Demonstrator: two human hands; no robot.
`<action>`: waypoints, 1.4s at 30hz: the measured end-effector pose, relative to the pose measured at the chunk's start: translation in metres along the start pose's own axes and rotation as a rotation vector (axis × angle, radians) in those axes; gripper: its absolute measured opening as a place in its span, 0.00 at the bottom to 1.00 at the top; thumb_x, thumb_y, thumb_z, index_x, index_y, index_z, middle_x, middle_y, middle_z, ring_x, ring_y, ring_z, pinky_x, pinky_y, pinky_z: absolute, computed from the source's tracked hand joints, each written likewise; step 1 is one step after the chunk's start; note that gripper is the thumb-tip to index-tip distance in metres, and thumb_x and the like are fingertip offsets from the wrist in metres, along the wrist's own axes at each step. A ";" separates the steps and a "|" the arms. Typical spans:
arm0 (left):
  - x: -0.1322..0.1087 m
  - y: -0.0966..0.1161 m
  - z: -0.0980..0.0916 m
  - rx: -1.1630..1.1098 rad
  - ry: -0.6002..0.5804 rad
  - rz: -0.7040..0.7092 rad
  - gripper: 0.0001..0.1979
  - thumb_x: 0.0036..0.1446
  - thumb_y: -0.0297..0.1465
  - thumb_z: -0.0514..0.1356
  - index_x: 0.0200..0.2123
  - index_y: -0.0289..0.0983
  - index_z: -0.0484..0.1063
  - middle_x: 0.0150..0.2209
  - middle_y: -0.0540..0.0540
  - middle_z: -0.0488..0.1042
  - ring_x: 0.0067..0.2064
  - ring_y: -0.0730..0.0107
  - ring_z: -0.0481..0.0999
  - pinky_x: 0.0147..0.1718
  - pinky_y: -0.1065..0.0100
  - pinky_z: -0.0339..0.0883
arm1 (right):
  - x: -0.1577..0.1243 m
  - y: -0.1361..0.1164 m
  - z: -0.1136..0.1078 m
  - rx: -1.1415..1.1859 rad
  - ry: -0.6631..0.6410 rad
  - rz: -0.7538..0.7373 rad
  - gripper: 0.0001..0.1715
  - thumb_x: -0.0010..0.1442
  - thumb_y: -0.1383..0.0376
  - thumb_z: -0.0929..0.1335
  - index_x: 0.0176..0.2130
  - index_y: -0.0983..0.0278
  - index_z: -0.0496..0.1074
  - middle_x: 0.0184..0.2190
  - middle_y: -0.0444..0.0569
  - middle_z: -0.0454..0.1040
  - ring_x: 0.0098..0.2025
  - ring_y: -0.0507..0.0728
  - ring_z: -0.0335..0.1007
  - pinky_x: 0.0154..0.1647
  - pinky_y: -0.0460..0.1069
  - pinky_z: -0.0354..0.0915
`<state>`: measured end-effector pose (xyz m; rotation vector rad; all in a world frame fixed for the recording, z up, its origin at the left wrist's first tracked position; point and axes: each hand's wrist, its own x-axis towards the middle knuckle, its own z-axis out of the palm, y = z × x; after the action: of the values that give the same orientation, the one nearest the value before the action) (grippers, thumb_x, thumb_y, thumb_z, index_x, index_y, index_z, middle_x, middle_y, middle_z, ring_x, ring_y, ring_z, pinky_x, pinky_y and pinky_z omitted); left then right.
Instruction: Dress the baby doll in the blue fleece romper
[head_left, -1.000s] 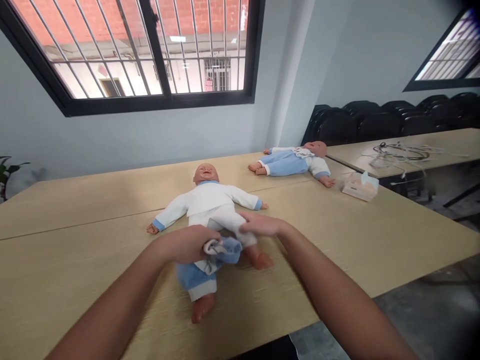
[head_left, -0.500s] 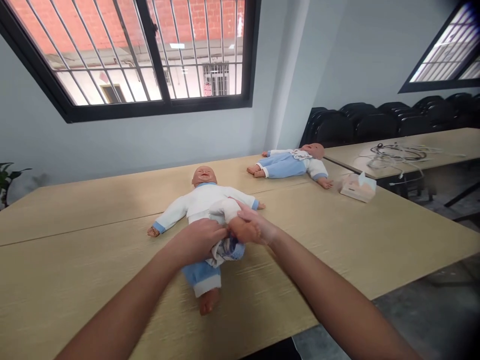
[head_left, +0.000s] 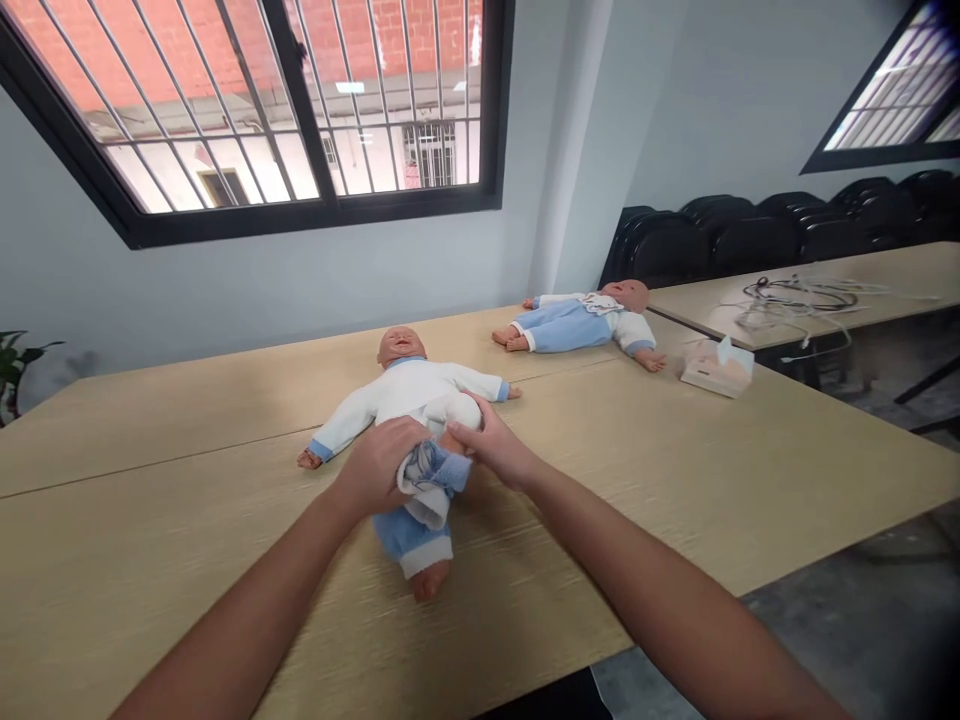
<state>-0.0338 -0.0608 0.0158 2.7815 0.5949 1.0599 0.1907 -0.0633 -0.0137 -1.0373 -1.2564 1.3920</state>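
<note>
A baby doll (head_left: 409, 393) in a white top with blue cuffs lies face up on the table, its head away from me. Blue trousers (head_left: 412, 535) with white hems cover its leg on the left, and that foot pokes out at the bottom. My left hand (head_left: 384, 465) grips the bunched other trouser leg, whose pale lining shows. My right hand (head_left: 501, 443) is closed around the doll's raised bare leg (head_left: 453, 438), thumb on top. That leg's foot is hidden behind the bunched cloth.
A second doll (head_left: 570, 325) in matching clothes lies farther back on the right, near a tissue box (head_left: 718, 368). Coiled cables (head_left: 802, 300) rest on another table (head_left: 900, 262). Stacked black chairs (head_left: 750, 245) stand by the wall. The table's front edge runs along the right.
The raised leg's foot, visible in my right hand before, is now hidden by the bunched trouser cloth. My right hand has shifted slightly left; the clothed foot has moved up and right.
</note>
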 end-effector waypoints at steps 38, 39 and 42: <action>-0.002 0.074 -0.061 0.091 -0.354 -0.562 0.11 0.70 0.34 0.51 0.42 0.44 0.74 0.39 0.50 0.80 0.37 0.64 0.78 0.34 0.66 0.66 | 0.000 -0.003 0.005 0.136 -0.028 0.072 0.44 0.56 0.56 0.77 0.66 0.54 0.60 0.44 0.47 0.80 0.35 0.55 0.75 0.28 0.46 0.68; -0.007 0.070 -0.052 0.123 -0.275 -0.560 0.11 0.69 0.33 0.51 0.46 0.44 0.74 0.42 0.49 0.81 0.40 0.63 0.79 0.37 0.65 0.68 | 0.001 -0.002 0.006 0.130 -0.027 0.056 0.45 0.55 0.56 0.77 0.66 0.55 0.60 0.46 0.48 0.80 0.36 0.56 0.76 0.29 0.47 0.69; -0.024 0.055 -0.028 0.124 -0.130 -0.502 0.15 0.65 0.31 0.57 0.53 0.44 0.72 0.46 0.47 0.81 0.42 0.61 0.80 0.40 0.63 0.72 | 0.002 0.002 0.011 0.125 -0.013 -0.012 0.46 0.53 0.58 0.78 0.64 0.58 0.60 0.48 0.52 0.80 0.44 0.60 0.78 0.40 0.52 0.74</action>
<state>-0.0505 -0.1216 0.0348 2.5504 1.2861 0.7487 0.1799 -0.0634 -0.0147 -0.9351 -1.1670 1.4515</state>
